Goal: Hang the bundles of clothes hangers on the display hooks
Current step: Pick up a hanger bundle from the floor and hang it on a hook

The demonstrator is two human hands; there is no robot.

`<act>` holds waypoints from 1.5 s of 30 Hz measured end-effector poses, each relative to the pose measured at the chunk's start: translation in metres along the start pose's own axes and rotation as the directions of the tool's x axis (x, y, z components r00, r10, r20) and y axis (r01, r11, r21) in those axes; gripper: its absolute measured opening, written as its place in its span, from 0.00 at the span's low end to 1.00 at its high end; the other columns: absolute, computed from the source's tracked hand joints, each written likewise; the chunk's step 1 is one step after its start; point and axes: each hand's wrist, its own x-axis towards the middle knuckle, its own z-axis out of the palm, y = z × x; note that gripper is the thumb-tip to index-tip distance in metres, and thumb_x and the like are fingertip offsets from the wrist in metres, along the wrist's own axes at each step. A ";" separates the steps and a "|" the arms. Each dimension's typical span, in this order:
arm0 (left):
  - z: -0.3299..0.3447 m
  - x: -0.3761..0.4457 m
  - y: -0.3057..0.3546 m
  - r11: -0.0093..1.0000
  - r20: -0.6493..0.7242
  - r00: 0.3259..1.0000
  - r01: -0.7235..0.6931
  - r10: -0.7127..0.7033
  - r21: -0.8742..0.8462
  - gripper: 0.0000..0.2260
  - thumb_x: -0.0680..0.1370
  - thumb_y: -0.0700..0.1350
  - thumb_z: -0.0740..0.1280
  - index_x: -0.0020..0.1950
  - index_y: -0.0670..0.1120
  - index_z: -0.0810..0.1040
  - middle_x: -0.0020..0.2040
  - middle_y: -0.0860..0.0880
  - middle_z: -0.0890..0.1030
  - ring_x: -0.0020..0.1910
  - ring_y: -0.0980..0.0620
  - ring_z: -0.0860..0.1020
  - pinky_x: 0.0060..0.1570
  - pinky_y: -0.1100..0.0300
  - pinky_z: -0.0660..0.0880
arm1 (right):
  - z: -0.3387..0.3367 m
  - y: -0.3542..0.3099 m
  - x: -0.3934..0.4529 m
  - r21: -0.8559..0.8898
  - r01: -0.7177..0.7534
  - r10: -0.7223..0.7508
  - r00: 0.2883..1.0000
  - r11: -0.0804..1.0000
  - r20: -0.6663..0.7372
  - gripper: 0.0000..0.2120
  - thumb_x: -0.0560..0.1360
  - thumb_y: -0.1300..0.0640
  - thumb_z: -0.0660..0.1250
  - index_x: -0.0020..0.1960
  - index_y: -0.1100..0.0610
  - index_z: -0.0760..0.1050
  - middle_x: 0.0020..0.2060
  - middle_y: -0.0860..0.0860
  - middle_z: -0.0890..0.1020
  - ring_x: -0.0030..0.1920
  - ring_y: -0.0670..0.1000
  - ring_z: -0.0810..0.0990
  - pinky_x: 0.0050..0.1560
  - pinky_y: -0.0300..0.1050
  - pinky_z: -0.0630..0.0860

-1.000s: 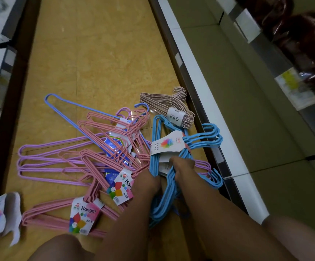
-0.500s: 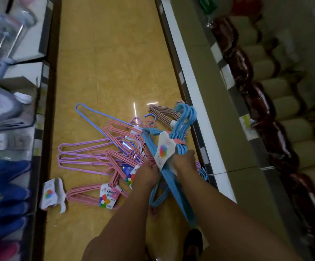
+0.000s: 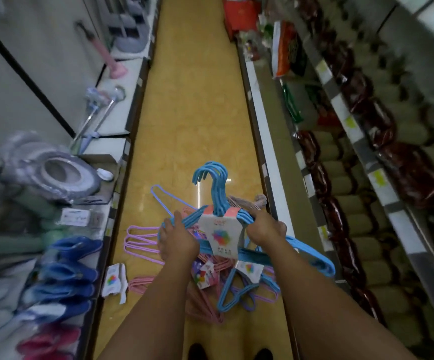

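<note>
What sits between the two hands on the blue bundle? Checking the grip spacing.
In the head view, the bundle's paper label and hook necks lie between left hand and right hand.

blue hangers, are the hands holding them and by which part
Yes. Both hands hold the blue hanger bundle by its shoulders: the left hand grips the left shoulder, the right hand the right shoulder, hooks pointing up.

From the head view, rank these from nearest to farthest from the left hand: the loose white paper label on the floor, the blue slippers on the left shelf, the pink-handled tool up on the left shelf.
From the left hand:
1. Loose white paper label, on the floor just down-left of it.
2. Blue slippers, on the left shelf beyond the label.
3. Pink-handled tool, far up the aisle on the left shelf.
</note>
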 end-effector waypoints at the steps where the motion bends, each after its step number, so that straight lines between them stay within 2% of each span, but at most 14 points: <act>1: -0.013 -0.005 -0.001 0.999 0.008 1.000 0.004 -0.004 0.035 0.34 0.75 0.41 0.64 0.77 0.50 0.51 0.76 0.44 0.56 0.74 0.41 0.55 0.69 0.43 0.61 | -0.007 -0.009 -0.007 -0.013 0.037 -0.037 0.999 0.999 0.003 0.27 0.74 0.62 0.60 0.69 0.41 0.69 0.59 0.52 0.80 0.63 0.55 0.75 0.71 0.53 0.57; 4: -0.044 -0.014 -0.005 0.997 0.021 0.999 -0.029 0.028 0.068 0.29 0.75 0.40 0.62 0.75 0.53 0.58 0.73 0.48 0.63 0.75 0.44 0.55 0.72 0.39 0.52 | -0.018 -0.033 -0.025 -0.020 0.143 -0.143 0.990 0.990 0.019 0.25 0.76 0.63 0.57 0.67 0.41 0.72 0.55 0.50 0.81 0.58 0.54 0.77 0.67 0.52 0.63; 6: -0.064 -0.018 -0.014 0.997 -0.051 0.997 -0.060 0.062 0.040 0.23 0.73 0.39 0.62 0.66 0.54 0.68 0.62 0.48 0.75 0.68 0.45 0.67 0.71 0.39 0.55 | -0.019 -0.048 -0.034 -0.024 0.182 -0.180 0.983 0.983 0.046 0.22 0.77 0.63 0.57 0.64 0.42 0.74 0.55 0.46 0.81 0.58 0.52 0.76 0.65 0.52 0.62; 7: -0.074 -0.020 -0.019 0.997 -0.088 0.993 -0.077 0.079 0.026 0.19 0.72 0.38 0.62 0.61 0.52 0.71 0.54 0.49 0.78 0.61 0.44 0.72 0.67 0.41 0.61 | -0.018 -0.055 -0.037 -0.022 0.193 -0.192 0.980 0.981 0.057 0.21 0.77 0.63 0.58 0.62 0.42 0.76 0.54 0.45 0.80 0.58 0.52 0.76 0.64 0.52 0.61; 9: -0.089 -0.025 -0.026 0.995 -0.126 0.988 -0.091 0.087 -0.030 0.13 0.73 0.37 0.62 0.55 0.50 0.73 0.44 0.49 0.78 0.46 0.44 0.76 0.48 0.51 0.73 | -0.015 -0.067 -0.041 0.005 0.224 -0.223 0.972 0.975 0.068 0.18 0.76 0.64 0.59 0.55 0.43 0.77 0.48 0.45 0.80 0.57 0.54 0.77 0.63 0.54 0.62; 10: -0.097 -0.030 -0.029 0.995 -0.145 0.986 -0.090 0.083 -0.044 0.11 0.74 0.38 0.62 0.55 0.49 0.73 0.41 0.49 0.76 0.41 0.44 0.74 0.39 0.54 0.71 | -0.012 -0.073 -0.044 0.001 0.241 -0.241 0.969 0.971 0.053 0.16 0.75 0.64 0.60 0.52 0.45 0.77 0.47 0.47 0.81 0.56 0.55 0.78 0.62 0.55 0.65; 12: -0.109 -0.040 -0.032 0.997 -0.189 0.980 -0.074 0.069 -0.024 0.10 0.75 0.39 0.61 0.54 0.50 0.74 0.39 0.49 0.75 0.38 0.45 0.73 0.34 0.57 0.66 | -0.009 -0.086 -0.052 -0.075 0.264 -0.266 0.964 0.962 -0.013 0.13 0.74 0.63 0.60 0.52 0.49 0.77 0.48 0.50 0.82 0.52 0.56 0.79 0.56 0.52 0.71; 16: -0.126 -0.053 -0.043 0.999 -0.236 0.971 -0.040 0.032 -0.031 0.12 0.77 0.40 0.61 0.57 0.52 0.76 0.49 0.45 0.81 0.48 0.43 0.77 0.38 0.57 0.67 | -0.005 -0.111 -0.070 -0.285 0.322 -0.371 0.919 0.903 -0.137 0.10 0.75 0.63 0.60 0.54 0.53 0.72 0.49 0.52 0.81 0.49 0.56 0.79 0.44 0.47 0.71; 19: -0.139 -0.057 -0.062 0.998 -0.253 0.967 -0.026 0.012 -0.053 0.13 0.76 0.38 0.60 0.56 0.51 0.78 0.49 0.45 0.81 0.48 0.43 0.78 0.37 0.57 0.67 | 0.002 -0.131 -0.082 -0.400 0.385 -0.476 0.866 0.831 -0.155 0.10 0.76 0.64 0.58 0.56 0.54 0.70 0.48 0.54 0.80 0.48 0.57 0.79 0.41 0.47 0.69; 24: -0.155 -0.074 -0.096 0.989 -0.272 0.958 0.052 -0.089 -0.141 0.15 0.74 0.35 0.60 0.56 0.49 0.78 0.51 0.43 0.81 0.49 0.41 0.79 0.38 0.57 0.70 | 0.017 -0.166 -0.101 -0.474 0.460 -0.562 0.822 0.751 -0.093 0.12 0.76 0.65 0.57 0.56 0.55 0.72 0.50 0.55 0.81 0.50 0.59 0.79 0.40 0.45 0.67; 29: -0.165 -0.098 -0.125 0.953 -0.298 0.924 0.165 -0.240 -0.255 0.17 0.74 0.35 0.59 0.59 0.48 0.78 0.55 0.42 0.81 0.55 0.40 0.78 0.46 0.53 0.74 | 0.038 -0.189 -0.117 -0.507 0.570 -0.655 0.755 0.647 0.014 0.15 0.77 0.64 0.56 0.61 0.55 0.71 0.54 0.55 0.80 0.53 0.58 0.79 0.43 0.45 0.68; 33: -0.167 -0.130 -0.142 0.896 -0.291 0.872 0.294 -0.394 -0.332 0.20 0.74 0.36 0.61 0.65 0.50 0.75 0.59 0.43 0.79 0.59 0.42 0.77 0.52 0.52 0.74 | 0.053 -0.201 -0.133 -0.521 0.668 -0.727 0.675 0.531 0.125 0.17 0.78 0.63 0.55 0.65 0.55 0.70 0.57 0.55 0.79 0.58 0.58 0.78 0.52 0.47 0.73; 36: -0.162 -0.160 -0.152 0.846 -0.283 0.820 0.386 -0.498 -0.368 0.19 0.75 0.35 0.60 0.65 0.46 0.74 0.61 0.42 0.78 0.61 0.42 0.75 0.55 0.52 0.73 | 0.064 -0.202 -0.149 -0.524 0.736 -0.774 0.598 0.429 0.206 0.15 0.77 0.63 0.55 0.62 0.56 0.71 0.57 0.56 0.80 0.58 0.57 0.78 0.53 0.46 0.73; 45: -0.125 -0.273 -0.180 0.653 -0.326 0.585 0.523 -0.743 -0.549 0.18 0.74 0.37 0.61 0.61 0.50 0.77 0.57 0.45 0.80 0.58 0.43 0.76 0.57 0.52 0.72 | 0.107 -0.195 -0.227 -0.499 0.861 -0.813 0.360 0.101 0.457 0.14 0.80 0.62 0.55 0.64 0.58 0.70 0.60 0.56 0.78 0.60 0.58 0.78 0.54 0.49 0.74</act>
